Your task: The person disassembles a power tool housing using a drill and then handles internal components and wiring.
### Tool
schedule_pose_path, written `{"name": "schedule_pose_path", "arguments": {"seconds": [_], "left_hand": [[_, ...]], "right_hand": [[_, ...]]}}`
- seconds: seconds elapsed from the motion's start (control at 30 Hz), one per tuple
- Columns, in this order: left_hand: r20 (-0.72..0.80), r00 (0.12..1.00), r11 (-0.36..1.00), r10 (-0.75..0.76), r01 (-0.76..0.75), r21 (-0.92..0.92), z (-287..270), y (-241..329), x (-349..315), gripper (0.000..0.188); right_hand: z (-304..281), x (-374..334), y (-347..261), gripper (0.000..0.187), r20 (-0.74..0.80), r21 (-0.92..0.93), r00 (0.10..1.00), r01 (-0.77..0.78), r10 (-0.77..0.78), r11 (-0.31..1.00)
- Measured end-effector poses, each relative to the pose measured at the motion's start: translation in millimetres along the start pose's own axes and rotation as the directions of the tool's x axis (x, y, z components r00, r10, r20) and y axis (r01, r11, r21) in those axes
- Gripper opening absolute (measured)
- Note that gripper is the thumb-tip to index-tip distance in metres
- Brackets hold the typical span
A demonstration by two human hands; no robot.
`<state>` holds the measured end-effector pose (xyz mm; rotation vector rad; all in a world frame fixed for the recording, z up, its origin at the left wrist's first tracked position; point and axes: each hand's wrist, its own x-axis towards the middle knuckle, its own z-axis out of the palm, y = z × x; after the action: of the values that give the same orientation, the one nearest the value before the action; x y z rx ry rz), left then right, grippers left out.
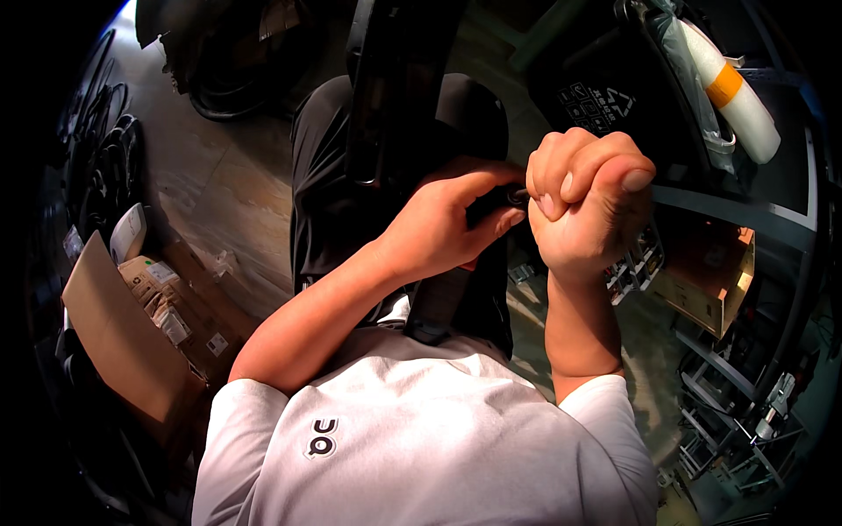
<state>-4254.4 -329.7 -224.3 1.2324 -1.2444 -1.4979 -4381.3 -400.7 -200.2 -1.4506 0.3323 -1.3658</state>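
Observation:
My left hand (460,210) is closed, thumb and fingers pinching a small dark part (516,198) whose kind I cannot make out. Right beside it, my right hand (586,197) makes a fist at the same spot; whatever lies inside the fist is hidden. The dark part runs from the left fingertips up to the right fist. A long black bar-like piece (399,96) extends over my lap, beyond the left hand. Below the left wrist shows a dark block-shaped piece (438,302) with a touch of red near it.
To the left stands an opened cardboard box (132,333), with black cables (114,167) behind it. A black bin (605,96) and a white roll with an orange band (728,92) are at the far right. Below them, a metal-framed rack (745,206) stands near a wooden box (702,267).

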Motion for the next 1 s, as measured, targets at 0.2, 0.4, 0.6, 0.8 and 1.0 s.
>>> {"name": "schedule_pose_path", "arguments": {"seconds": [0.2, 0.4, 0.6, 0.8, 1.0], "left_hand": [[0.035, 0.998, 0.999, -0.047, 0.047, -0.011, -2.8, 0.5, 2.6, 0.036], [0.012, 0.999, 0.996, -0.033, 0.034, -0.088, 3.0, -4.7, 2.1, 0.028], [-0.007, 0.996, 0.993, -0.088, 0.088, -0.075, -1.8, -0.3, 1.7, 0.027], [-0.013, 0.996, 0.996, -0.089, 0.089, -0.028, -3.5, -1.1, -0.4, 0.028], [-0.013, 0.997, 0.992, -0.079, 0.078, -0.097, -5.3, -1.8, -1.4, 0.03]], "right_hand": [[1.3, 4.4, -4.7, 0.042, -0.034, 0.002, 0.999, -0.01, 0.01, 1.0], [-6.5, -6.5, 6.0, 0.04, -0.053, 0.07, 0.998, -0.033, 0.037, 0.997], [0.9, -0.1, 9.1, 0.041, -0.018, 0.058, 0.998, -0.054, 0.055, 0.997], [4.7, -0.9, 10.1, 0.042, -0.037, 0.073, 0.997, -0.068, 0.071, 0.995], [3.2, 2.4, 11.8, 0.042, 0.006, 0.075, 0.997, -0.076, 0.076, 0.994]]}}
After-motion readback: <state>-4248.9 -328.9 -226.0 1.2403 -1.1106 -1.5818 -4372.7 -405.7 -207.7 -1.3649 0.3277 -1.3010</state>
